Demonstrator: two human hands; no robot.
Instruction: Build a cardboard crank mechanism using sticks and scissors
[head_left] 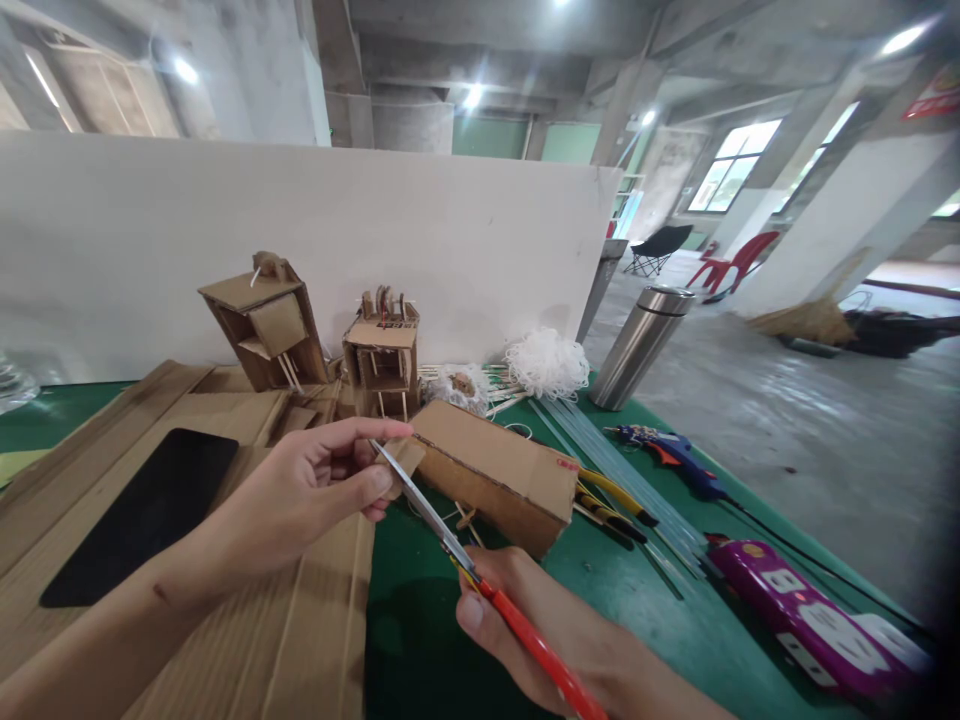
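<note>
My left hand pinches a small piece of cardboard between thumb and fingers above the table. In my right hand is a pair of scissors with red handles. Its blades point up and left, and their tips lie against the cardboard piece near my left fingertips. Whether the blades are parted cannot be made out clearly. Just beyond both hands rests a long closed cardboard box, partly behind the piece. A little wooden stick part lies beside that box.
Flat cardboard sheets bear a black phone-like slab. Behind stand two cardboard models, white string and a steel flask. To the right lie clear glue sticks, yellow-handled pliers, a blue glue gun and a purple case.
</note>
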